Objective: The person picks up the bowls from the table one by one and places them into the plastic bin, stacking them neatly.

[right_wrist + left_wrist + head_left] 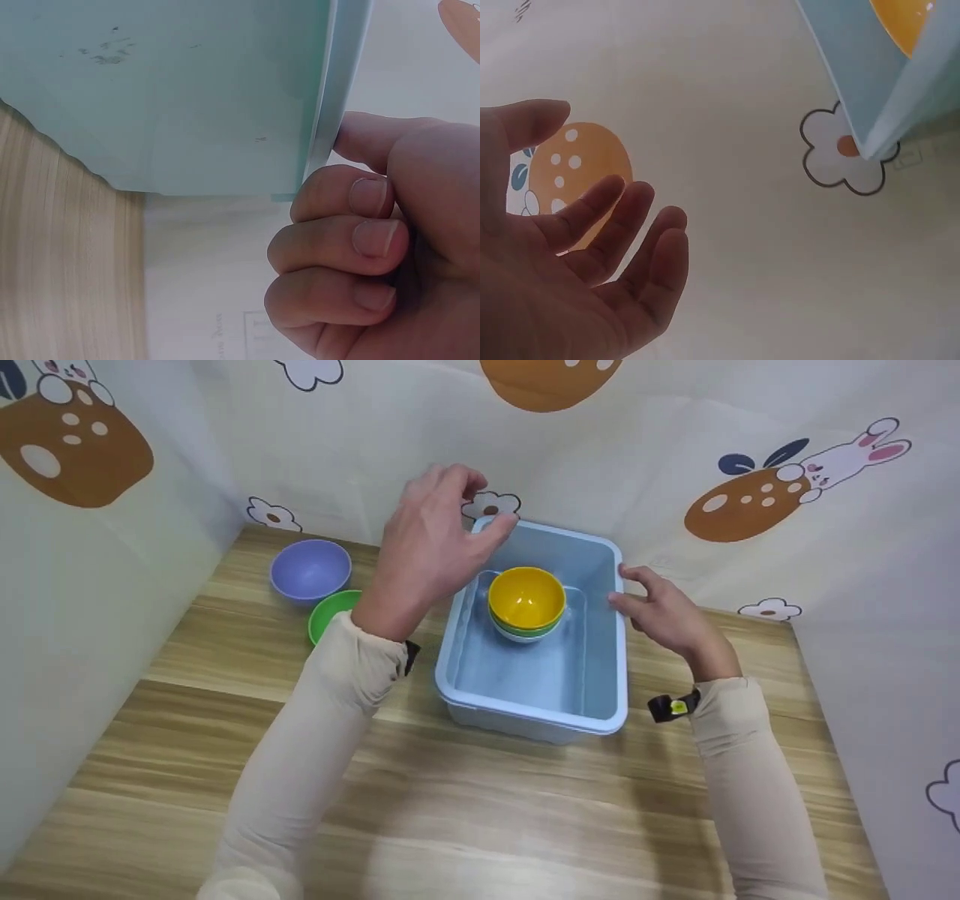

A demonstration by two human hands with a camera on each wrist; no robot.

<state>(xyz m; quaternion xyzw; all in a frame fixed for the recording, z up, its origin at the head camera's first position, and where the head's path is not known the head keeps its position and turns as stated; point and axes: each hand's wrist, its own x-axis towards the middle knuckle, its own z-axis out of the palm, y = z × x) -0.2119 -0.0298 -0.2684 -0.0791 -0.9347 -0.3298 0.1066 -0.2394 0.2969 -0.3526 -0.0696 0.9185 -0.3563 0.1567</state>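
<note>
A light blue plastic bin (532, 720) stands on the table with a stack of small bowls inside. The top bowl (527, 598) is yellow, with green and white ones showing beneath it. My right hand (664, 611) grips the bin's right rim; in the right wrist view its fingers (330, 247) curl outside the wall and one digit reaches the rim. Raised above the bin's far left side, my left hand (435, 536) holds nothing. Its fingers (630, 232) are loosely bent and apart from the thumb in the left wrist view.
Left of the bin, a purple bowl (311, 570) and a green bowl (330, 613) sit on the wooden table (225, 735). My left forearm partly hides the green one. A printed cloth wall (600, 457) rises close behind the bin, with further walls at both sides.
</note>
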